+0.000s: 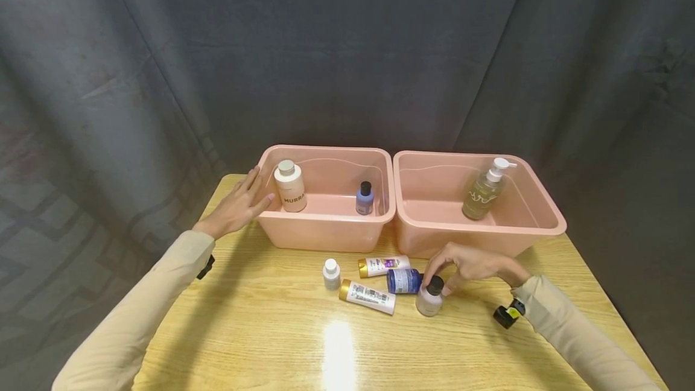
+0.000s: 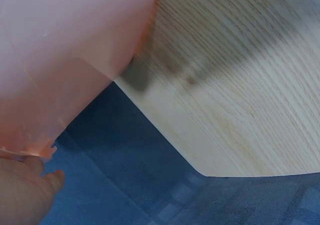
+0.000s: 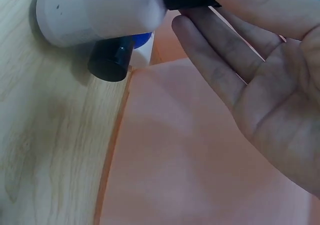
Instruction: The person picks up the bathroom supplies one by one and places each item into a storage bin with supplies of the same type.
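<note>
My right hand pinches the black cap of a small pale lilac bottle, which stands upright on the table. In the right wrist view the same bottle shows beside the fingers. Just left of it lies a blue bottle with a dark cap. Over at the left, my left hand rests with extended fingers on the side rim of the left pink bin. Inside that bin, a white bottle and a small blue bottle with a black cap stand.
A right-hand pink bin holds a pump bottle, tilted. Two gold-capped white tubes lie on the wooden table, near a small white bottle that stands upright. A grey curtain hangs behind.
</note>
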The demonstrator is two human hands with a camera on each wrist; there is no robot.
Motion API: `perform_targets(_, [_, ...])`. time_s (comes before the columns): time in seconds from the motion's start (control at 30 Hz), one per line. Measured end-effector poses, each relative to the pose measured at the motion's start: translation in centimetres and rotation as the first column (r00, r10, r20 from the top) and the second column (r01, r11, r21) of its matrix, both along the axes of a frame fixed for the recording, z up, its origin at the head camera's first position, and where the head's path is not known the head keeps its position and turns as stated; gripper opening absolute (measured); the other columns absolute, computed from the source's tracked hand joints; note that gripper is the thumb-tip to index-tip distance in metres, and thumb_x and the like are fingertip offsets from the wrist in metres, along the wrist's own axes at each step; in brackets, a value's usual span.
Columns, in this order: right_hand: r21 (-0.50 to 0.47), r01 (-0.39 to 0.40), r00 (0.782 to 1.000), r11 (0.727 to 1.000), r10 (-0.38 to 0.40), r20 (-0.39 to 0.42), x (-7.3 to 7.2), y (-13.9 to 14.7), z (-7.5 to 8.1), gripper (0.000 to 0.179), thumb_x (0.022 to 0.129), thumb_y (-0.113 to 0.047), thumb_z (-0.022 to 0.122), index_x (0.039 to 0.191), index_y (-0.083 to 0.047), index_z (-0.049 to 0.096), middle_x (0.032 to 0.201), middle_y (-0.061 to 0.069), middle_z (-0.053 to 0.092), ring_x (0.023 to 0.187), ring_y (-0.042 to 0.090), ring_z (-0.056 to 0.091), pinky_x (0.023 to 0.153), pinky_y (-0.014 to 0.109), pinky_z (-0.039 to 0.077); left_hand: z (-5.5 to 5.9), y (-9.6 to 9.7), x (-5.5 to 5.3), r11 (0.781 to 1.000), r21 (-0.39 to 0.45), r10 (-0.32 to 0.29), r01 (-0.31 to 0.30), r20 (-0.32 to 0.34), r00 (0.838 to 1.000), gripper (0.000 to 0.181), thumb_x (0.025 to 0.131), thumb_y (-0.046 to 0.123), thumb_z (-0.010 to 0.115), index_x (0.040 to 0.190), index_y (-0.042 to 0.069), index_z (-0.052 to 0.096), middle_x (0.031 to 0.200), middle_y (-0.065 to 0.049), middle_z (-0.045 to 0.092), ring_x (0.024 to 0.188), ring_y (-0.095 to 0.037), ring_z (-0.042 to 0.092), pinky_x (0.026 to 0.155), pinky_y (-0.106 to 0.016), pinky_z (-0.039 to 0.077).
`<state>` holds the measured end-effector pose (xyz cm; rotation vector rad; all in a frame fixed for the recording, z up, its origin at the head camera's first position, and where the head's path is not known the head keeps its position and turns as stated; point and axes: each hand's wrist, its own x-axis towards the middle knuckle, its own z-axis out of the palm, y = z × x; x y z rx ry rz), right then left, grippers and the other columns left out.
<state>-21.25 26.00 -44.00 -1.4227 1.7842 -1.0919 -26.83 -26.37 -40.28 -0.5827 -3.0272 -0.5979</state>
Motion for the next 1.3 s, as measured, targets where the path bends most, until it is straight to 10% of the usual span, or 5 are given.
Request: perform_targets(1.3, [0.049, 0.155, 0.983, 0.987, -0.149, -0.106, 0.8, -1.0, 5.8, 0.032, 0.088, -0.011, 0.074, 0.119, -0.005, 0.071, 0.113, 0.004, 0.072, 0.105, 0.022, 0.068, 0.095, 0.037, 0.051, 0.3, 0.0, 0.1, 1.000, -0.012, 0.000, 0.000, 0.016, 1.000, 0.080, 0.104, 0.052, 0.036, 0.157, 0.001, 0.004, 0.164, -0.014, -0.010, 0.148, -0.041, 0.001, 0.117, -0.058, 0.008])
